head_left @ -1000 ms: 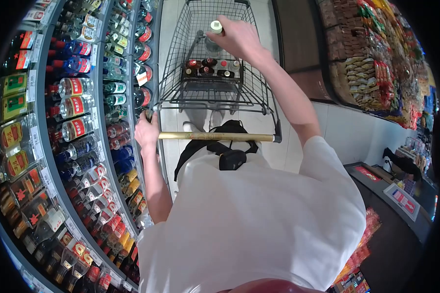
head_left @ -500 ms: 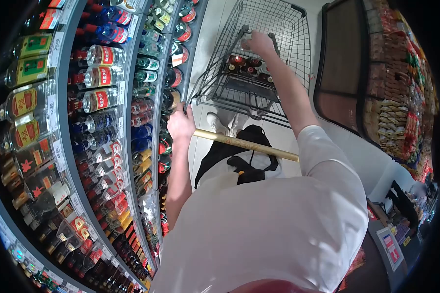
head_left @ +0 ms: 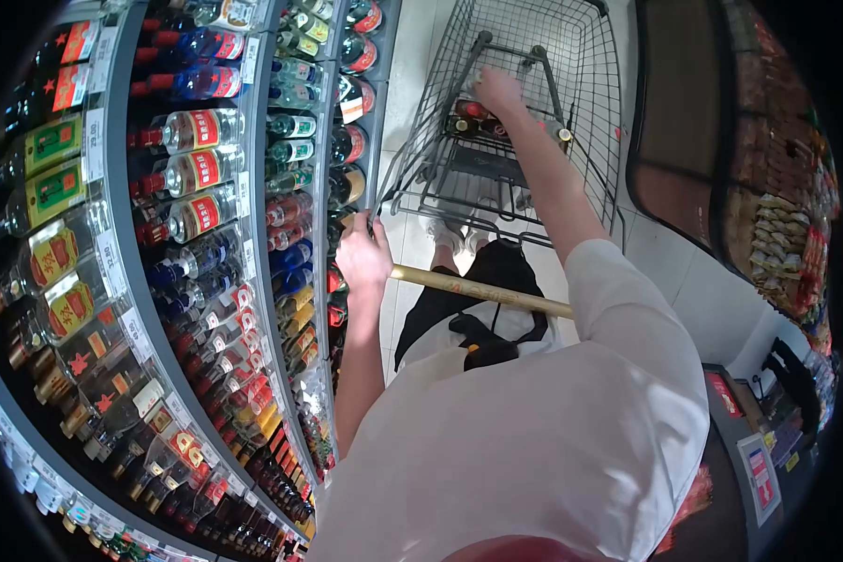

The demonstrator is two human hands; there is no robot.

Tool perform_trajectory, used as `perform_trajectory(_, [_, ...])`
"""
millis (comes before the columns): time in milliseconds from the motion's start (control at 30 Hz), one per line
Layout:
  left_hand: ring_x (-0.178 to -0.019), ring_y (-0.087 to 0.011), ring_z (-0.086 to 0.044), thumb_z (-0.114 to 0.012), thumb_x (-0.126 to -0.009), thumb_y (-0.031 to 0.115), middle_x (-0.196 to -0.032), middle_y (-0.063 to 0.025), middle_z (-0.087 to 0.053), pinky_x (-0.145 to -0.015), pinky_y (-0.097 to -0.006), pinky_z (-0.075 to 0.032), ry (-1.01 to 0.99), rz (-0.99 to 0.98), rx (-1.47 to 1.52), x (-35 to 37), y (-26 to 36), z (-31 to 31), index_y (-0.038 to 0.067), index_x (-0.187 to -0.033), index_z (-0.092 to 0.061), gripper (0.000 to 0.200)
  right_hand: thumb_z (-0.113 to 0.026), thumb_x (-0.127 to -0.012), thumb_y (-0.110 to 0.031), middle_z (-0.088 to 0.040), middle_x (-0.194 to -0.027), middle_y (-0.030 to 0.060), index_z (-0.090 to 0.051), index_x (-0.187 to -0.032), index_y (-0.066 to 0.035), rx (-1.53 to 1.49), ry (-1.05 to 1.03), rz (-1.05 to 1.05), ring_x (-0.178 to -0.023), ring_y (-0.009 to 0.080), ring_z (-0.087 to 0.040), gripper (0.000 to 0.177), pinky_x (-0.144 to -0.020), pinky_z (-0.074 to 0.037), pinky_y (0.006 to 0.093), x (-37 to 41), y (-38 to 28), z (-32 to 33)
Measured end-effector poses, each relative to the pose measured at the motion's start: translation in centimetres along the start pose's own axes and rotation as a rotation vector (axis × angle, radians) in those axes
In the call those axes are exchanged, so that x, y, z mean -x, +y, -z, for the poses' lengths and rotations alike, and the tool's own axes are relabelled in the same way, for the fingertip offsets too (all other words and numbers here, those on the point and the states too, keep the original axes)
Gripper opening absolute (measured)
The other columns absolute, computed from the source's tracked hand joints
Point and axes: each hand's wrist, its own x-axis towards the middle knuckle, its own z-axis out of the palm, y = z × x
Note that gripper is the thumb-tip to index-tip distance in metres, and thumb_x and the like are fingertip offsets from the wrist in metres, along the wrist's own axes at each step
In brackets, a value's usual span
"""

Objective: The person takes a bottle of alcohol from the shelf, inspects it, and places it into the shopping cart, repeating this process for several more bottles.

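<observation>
While left hand (head_left: 363,260) is gripping left end of gold tubular handle (head_left: 478,289), right hand (head_left: 499,92) is hanging over red-and-dark bottles (head_left: 474,110) inside black wire cart (head_left: 482,162), cannot tell if holding anything. Crowding bottles could be toppling, clinking if cart is jolting.

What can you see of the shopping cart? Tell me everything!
The shopping cart has a dark wire-mesh basket, probably metal, and a shiny gold handle. It stands upright on pale floor tiles beside the bottle shelves. Bottles sit inside, toward the handle end. The left hand holds the handle's left end; the right hand reaches in above the bottles. I can't make out wheels.
</observation>
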Motion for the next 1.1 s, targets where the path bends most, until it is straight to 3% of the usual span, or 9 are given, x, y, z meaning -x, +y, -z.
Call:
perform_trajectory(67, [-0.094,-0.0431,-0.074,-0.06,-0.104,0.024,-0.103,-0.0211,-0.076,-0.085,-0.053,-0.059,0.033,0.0,0.026,0.0,-0.2,-0.5,0.006,-0.12,-0.071,0.026,-0.064,-0.1,-0.039,-0.074,-0.118,0.0217,-0.062,-0.126,-0.007,0.017,-0.007,-0.043,-0.113,0.0425,-0.07,0.041,-0.095,-0.055,0.0547,0.1,0.0,-0.2])
perform_trajectory(167, [-0.097,-0.0428,-0.073,-0.06,-0.104,0.023,-0.105,-0.0212,-0.076,-0.086,-0.0532,-0.058,0.013,0.013,0.001,0.2,-0.1,-0.2,0.006,-0.121,-0.071,0.027,-0.068,-0.099,-0.036,-0.076,-0.111,0.0196,-0.065,-0.119,-0.007,-0.003,0.098,0.055,-0.108,0.0413,-0.072,0.035,-0.093,-0.057,0.0528,0.2,0.2,-1.9])
perform_trajectory(600, [-0.099,-0.0448,-0.073,-0.059,-0.105,0.024,-0.108,-0.0257,-0.076,-0.089,-0.0537,-0.057,-0.017,0.014,0.028,-0.1,-0.2,-0.6,0.004,-0.122,-0.071,0.03,-0.066,-0.101,-0.034,-0.077,-0.108,0.0175,-0.062,-0.12,-0.008,-0.005,0.051,0.031,-0.107,0.0399,-0.073,0.033,-0.09,-0.058,0.0517,0.0,0.7,-2.9])
perform_trajectory(667, [-0.098,-0.0452,-0.073,-0.059,-0.105,0.025,-0.107,-0.0257,-0.076,-0.089,-0.0539,-0.057,0.0,0.011,0.03,0.0,-0.1,-0.5,0.003,-0.121,-0.071,0.03,-0.063,-0.1,-0.038,-0.077,-0.105,0.0211,-0.061,-0.126,-0.009,-0.03,0.058,0.058,-0.103,0.0427,-0.073,0.038,-0.089,-0.057,0.0559,-0.4,1.2,-3.5])
perform_trajectory(800, [-0.097,-0.0459,-0.073,-0.058,-0.105,0.025,-0.105,-0.0263,-0.076,-0.088,-0.0543,-0.057,-0.01,0.034,0.032,-0.1,0.0,-0.6,0.003,-0.12,-0.072,0.03,-0.064,-0.1,-0.038,-0.076,-0.108,0.0203,-0.061,-0.125,-0.009,-0.044,0.053,0.039,-0.105,0.0417,-0.073,0.039,-0.09,-0.058,0.0551,-0.6,0.9,-3.1])
perform_trajectory(867, [-0.097,-0.0462,-0.073,-0.058,-0.105,0.026,-0.104,-0.0267,-0.076,-0.088,-0.0545,-0.056,-0.01,0.032,0.041,-0.1,0.1,-0.6,0.004,-0.12,-0.072,0.03,-0.067,-0.098,-0.031,-0.076,-0.113,0.0173,-0.063,-0.123,-0.008,-0.009,-0.012,0.013,-0.108,0.0376,-0.074,0.034,-0.091,-0.059,0.0506,-0.7,0.6,-2.1])
perform_trajectory(1100, [-0.096,-0.047,-0.073,-0.059,-0.104,0.027,-0.104,-0.0274,-0.076,-0.088,-0.0549,-0.056,-0.009,0.058,0.008,-0.2,0.1,-0.6,0.004,-0.12,-0.072,0.031,-0.067,-0.096,-0.035,-0.076,-0.113,0.0177,-0.06,-0.131,-0.01,0.044,-0.021,0.086,-0.109,0.0398,-0.073,0.044,-0.093,-0.058,0.0532,-1.1,1.4,-2.7])
